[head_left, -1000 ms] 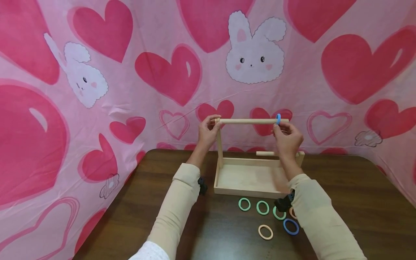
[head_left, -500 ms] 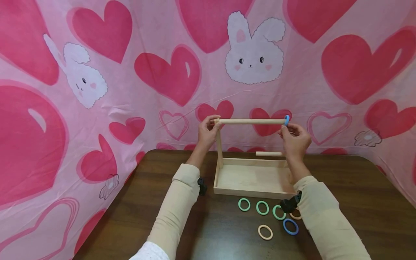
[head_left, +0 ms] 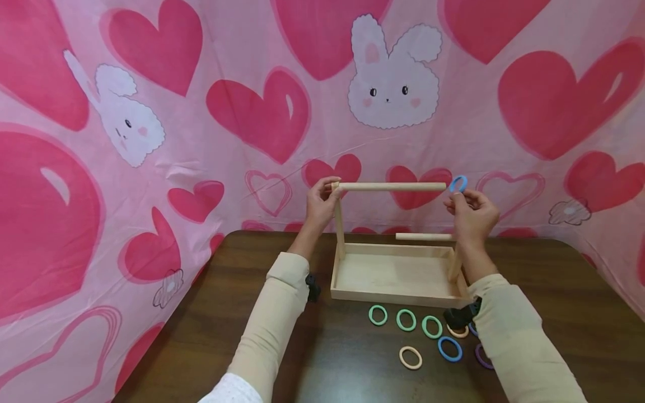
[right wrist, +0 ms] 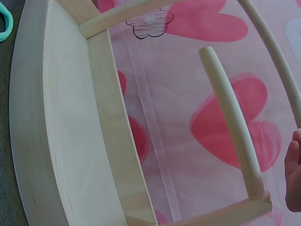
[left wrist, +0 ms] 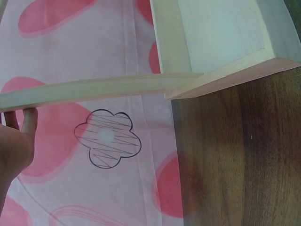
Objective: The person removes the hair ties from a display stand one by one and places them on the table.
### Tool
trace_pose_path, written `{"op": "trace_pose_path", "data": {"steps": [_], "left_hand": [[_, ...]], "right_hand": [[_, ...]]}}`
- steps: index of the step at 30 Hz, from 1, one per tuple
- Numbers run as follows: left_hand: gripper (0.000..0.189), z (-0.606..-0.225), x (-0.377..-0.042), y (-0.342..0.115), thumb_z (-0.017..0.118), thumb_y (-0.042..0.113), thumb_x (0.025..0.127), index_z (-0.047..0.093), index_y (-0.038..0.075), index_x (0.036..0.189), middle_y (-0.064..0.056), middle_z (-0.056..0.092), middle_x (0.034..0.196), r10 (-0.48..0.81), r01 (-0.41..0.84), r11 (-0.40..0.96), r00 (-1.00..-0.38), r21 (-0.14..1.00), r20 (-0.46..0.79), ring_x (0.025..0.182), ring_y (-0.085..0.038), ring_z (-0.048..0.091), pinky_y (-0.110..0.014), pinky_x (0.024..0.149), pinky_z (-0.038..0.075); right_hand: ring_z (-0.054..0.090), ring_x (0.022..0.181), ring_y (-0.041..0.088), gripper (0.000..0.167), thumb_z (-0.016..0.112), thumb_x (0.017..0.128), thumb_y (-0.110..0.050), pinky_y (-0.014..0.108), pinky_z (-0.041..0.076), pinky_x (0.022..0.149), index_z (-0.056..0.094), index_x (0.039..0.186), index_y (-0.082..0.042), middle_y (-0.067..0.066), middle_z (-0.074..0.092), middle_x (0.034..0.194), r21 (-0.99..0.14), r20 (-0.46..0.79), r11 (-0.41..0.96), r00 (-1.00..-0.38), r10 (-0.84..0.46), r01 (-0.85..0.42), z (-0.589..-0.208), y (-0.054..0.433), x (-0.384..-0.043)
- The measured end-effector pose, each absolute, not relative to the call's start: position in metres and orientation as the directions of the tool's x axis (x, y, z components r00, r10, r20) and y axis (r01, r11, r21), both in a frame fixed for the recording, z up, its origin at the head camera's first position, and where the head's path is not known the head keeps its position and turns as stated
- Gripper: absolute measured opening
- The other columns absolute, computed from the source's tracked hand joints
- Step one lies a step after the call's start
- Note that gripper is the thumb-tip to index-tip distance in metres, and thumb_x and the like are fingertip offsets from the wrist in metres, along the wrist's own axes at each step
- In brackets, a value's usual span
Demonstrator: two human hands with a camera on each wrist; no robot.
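My right hand (head_left: 473, 215) pinches a light blue ring (head_left: 465, 180) just right of the free end of the upper wooden rod (head_left: 393, 186). Ring and rod appear apart. At the rod's other end, my left hand (head_left: 322, 204) holds the top of the left post (head_left: 340, 229). That post rises from a shallow wooden tray (head_left: 398, 298), and the left wrist view shows fingers (left wrist: 29, 120) against it. A shorter, lower rod (head_left: 423, 237) extends leftward from the right post (head_left: 455, 266). In the right wrist view only part of the hand shows; the ring is out of sight there.
In front of the tray lie several rings: green ones (head_left: 370, 315), a cream one (head_left: 401, 356) and a blue one (head_left: 440, 347). A purple ring (head_left: 478, 358) and others are partly hidden by the right forearm. A pink heart-print cloth (head_left: 282, 33) hangs behind the brown table (head_left: 242, 336).
My right hand has slid the light blue ring rightward along the upper rod and off its free end. The ring now faces the camera more. My left hand has stayed at the post.
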State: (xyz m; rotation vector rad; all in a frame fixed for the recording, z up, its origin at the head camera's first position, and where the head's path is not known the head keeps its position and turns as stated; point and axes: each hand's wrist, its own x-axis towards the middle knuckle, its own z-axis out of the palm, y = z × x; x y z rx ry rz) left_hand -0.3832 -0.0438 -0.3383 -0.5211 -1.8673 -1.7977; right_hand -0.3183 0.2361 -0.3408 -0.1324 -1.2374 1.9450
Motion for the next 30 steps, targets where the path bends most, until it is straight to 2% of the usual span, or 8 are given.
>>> {"op": "trace_pose_path", "data": {"steps": [12,20,30], "left_hand": [[0.023,-0.338,-0.383,-0.044,0.07,-0.001,0.092,0.067,-0.007,0.115,-0.034,0.067,0.106,-0.065,0.583,0.044,-0.809,0.811,0.585,0.073,0.0,0.06,-0.017,0.071,0.054],[0.024,-0.337,-0.383,-0.045,0.07,-0.001,0.092,0.067,-0.006,0.115,-0.033,0.068,0.106,-0.064,0.589,0.055,-0.804,0.806,0.591,0.073,-0.001,0.061,-0.017,0.071,0.054],[0.024,-0.337,-0.382,-0.044,0.07,-0.002,0.093,0.066,-0.007,0.116,-0.033,0.068,0.106,-0.056,0.599,0.06,-0.796,0.798,0.602,0.075,0.0,0.06,-0.016,0.071,0.053]], "right_hand": [[0.071,0.051,0.009,0.018,0.059,0.09,0.01,0.02,0.056,0.051,0.066,0.08,-0.003,0.003,0.073,0.06,-0.734,0.211,-0.415,-0.761,0.614,-0.538,-0.337,0.244,-0.3],[0.071,0.052,0.013,0.023,0.06,0.095,0.006,0.022,0.058,0.052,0.07,0.075,0.0,0.007,0.074,0.062,-0.703,0.078,-0.579,-0.855,0.513,-0.412,-0.337,0.246,-0.284],[0.075,0.062,0.015,0.023,0.061,0.099,-0.002,0.026,0.061,0.061,0.074,0.079,-0.003,0.006,0.076,0.068,-0.681,0.019,-0.706,-0.969,0.245,-0.192,-0.344,0.25,-0.265]]}}
